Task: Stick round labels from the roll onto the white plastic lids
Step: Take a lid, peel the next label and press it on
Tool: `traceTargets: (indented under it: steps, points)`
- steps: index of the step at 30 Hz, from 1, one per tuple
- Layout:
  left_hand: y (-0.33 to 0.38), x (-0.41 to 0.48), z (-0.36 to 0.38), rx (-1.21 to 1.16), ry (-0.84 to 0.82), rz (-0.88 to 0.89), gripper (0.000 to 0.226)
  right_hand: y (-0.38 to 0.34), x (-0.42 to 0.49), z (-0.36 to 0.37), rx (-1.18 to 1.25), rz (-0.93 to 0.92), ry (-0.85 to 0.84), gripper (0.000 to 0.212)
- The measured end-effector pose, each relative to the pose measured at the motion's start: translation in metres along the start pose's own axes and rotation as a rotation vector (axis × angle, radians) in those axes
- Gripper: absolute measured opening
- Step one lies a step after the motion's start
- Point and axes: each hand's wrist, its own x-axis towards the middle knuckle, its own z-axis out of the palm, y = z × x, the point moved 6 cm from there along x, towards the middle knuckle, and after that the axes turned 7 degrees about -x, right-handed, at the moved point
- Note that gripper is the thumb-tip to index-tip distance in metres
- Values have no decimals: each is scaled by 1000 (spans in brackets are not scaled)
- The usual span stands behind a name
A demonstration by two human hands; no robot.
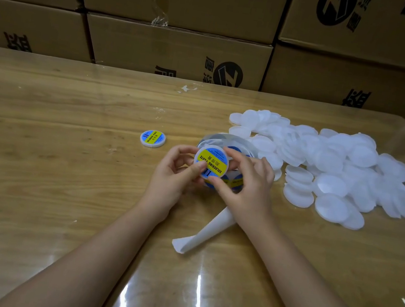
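A white lid bearing a round blue and yellow label is held above the table between both hands. My left hand grips its left edge, thumb pressing on the label. My right hand pinches its right and lower edge with thumb and fingers. Behind and under the hands lies the label roll, mostly hidden. Its empty white backing strip trails toward me. One labelled lid lies flat to the left. A big pile of plain white lids covers the table's right side.
The wooden table has a glossy clear cover. Stacked brown cardboard boxes form a wall along its far edge. A scrap of white paper lies near the back edge.
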Motion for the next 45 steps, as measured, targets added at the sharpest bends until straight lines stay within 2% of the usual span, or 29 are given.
traceTargets:
  steps: [2, 6, 24, 31, 36, 40, 45]
  points:
    - [1, 1, -1, -5, -3, 7, 16, 0, -1, 2, 23, 19, -24, 48]
    - [3, 0, 0, 20, -14, 48, 16, 3, 0, 2, 91, 51, -47, 36]
    - [5, -3, 4, 72, -40, 89, 13, 9, -1, -2, 163, 71, 11, 8]
    - [5, -3, 4, 68, -77, 78, 19, 1, 0, -1, 41, 24, -44, 33]
    - [-4, -1, 9, 154, -127, 29, 44, 6, 0, -7, 94, 92, 37, 14]
    - [-3, 0, 6, 119, -76, 20, 22, 10, 0, -7, 108, 128, 20, 15]
    - [1, 1, 3, 38, -21, 28, 22, 3, -1, -10, 51, 42, 58, 18]
